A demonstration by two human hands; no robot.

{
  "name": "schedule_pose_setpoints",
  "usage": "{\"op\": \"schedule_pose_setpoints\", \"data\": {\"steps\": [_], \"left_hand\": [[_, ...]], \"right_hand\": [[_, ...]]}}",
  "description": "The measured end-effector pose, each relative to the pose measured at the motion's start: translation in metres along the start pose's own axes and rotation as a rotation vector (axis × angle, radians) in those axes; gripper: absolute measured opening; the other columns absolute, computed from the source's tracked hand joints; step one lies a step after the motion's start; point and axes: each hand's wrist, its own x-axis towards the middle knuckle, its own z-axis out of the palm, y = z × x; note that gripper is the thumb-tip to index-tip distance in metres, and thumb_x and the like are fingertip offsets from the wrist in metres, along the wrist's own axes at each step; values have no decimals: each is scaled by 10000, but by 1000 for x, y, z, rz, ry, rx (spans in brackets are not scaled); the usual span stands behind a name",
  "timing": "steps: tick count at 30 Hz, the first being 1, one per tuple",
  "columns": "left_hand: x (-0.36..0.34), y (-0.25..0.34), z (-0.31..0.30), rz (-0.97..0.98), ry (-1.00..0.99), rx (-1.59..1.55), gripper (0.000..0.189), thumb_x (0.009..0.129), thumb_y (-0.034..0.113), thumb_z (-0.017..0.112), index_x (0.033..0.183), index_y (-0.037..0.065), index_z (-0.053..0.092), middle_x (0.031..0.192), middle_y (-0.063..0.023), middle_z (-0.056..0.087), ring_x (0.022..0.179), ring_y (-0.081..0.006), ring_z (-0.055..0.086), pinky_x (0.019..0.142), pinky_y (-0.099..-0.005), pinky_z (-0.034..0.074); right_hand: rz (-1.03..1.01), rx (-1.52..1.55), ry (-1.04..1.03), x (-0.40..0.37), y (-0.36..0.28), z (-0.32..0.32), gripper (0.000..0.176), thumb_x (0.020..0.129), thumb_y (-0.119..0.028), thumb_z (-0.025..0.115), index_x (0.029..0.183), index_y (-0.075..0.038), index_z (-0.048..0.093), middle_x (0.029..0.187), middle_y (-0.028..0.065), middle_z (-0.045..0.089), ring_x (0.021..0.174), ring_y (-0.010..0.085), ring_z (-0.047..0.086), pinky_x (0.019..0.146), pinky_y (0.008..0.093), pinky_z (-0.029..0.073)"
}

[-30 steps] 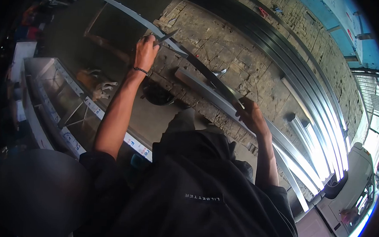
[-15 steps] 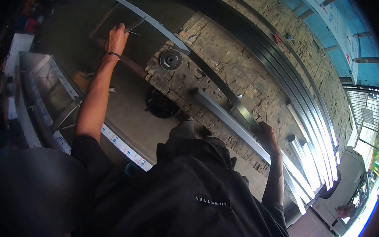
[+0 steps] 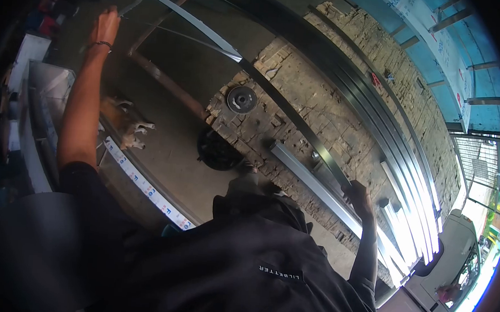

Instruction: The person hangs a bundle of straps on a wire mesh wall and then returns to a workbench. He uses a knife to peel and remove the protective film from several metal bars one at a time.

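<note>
A long metal strip (image 3: 287, 109) is held above the stone floor (image 3: 322, 97), its near end clasped by the closed right hand (image 3: 361, 198). The left hand (image 3: 106, 26) is seen curled near the far end; whether anything is gripped cannot be told. The contents of a metal trough (image 3: 39, 97) are lost in shadow.

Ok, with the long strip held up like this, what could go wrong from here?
1. The metal strip spans far, gripped by the right hand at one end; the left hand is up by the other. It may flex or swing.
2. Bare fingers on its thin edge could get cut.
3. A dog lies below, and a loose disc could trip a step.
</note>
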Motion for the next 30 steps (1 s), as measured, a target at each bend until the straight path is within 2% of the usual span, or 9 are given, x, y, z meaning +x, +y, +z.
{"op": "schedule_pose_setpoints", "data": {"steps": [7,9,16,18,20,23,26,27,30], "left_hand": [[48,-66,-25,82,113,170,310,945,140,659,1223,36,569,1099,-256,675,1025,-460,660,802,-546,572],[59,-82,-38,83,118,208,306,944,141,656,1217,39,562,1085,-254,676,1023,-456,662,797,-544,574],[97,-135,-69,138,220,327,261,967,124,579,1211,45,528,1060,-264,678,974,-454,678,781,-542,568],[100,-138,-89,36,176,349,232,1000,84,443,1180,6,565,1095,-269,682,1002,-429,686,815,-527,580],[115,-176,-86,88,214,372,302,1007,166,466,1283,48,501,1091,-262,688,989,-466,673,792,-548,551],[111,-163,-122,-259,185,-14,417,1030,350,291,1303,102,484,1181,-234,680,1086,-484,637,942,-557,494],[99,-165,-144,-95,252,214,446,1029,369,260,1290,91,493,1260,-249,641,1177,-475,593,996,-565,454],[112,-180,-149,-246,181,187,432,1033,346,244,1264,96,510,1332,-270,588,1245,-471,547,1004,-563,449],[156,-272,-146,-296,132,296,458,1048,344,243,1298,96,535,1386,-286,529,1305,-478,479,1053,-552,422]], "right_hand": [[-58,18,25,16,28,1,214,966,-227,654,926,-17,648,738,46,646,665,114,612,589,281,486],[-62,-11,13,25,39,0,336,961,-330,680,961,5,659,765,61,652,703,137,621,617,311,491],[-125,12,29,39,60,-6,393,943,-390,687,966,1,661,754,67,660,696,154,627,619,318,492],[-154,81,45,41,61,-6,409,932,-407,694,964,-1,654,741,68,658,691,154,626,622,316,493],[-130,52,39,41,56,-8,405,932,-402,693,955,-1,645,734,73,654,683,156,624,615,318,487],[-116,11,43,42,57,-11,359,932,-356,679,941,0,630,730,70,641,672,144,615,597,305,476],[-140,-16,66,44,62,-13,379,931,-373,673,910,1,612,716,75,625,656,149,602,588,315,459],[-148,-31,82,44,63,-15,444,930,-432,682,883,2,599,699,86,620,645,168,595,590,338,447],[-136,-6,75,43,62,-18,475,924,-461,681,866,2,588,702,86,612,646,168,584,589,344,438]]}}
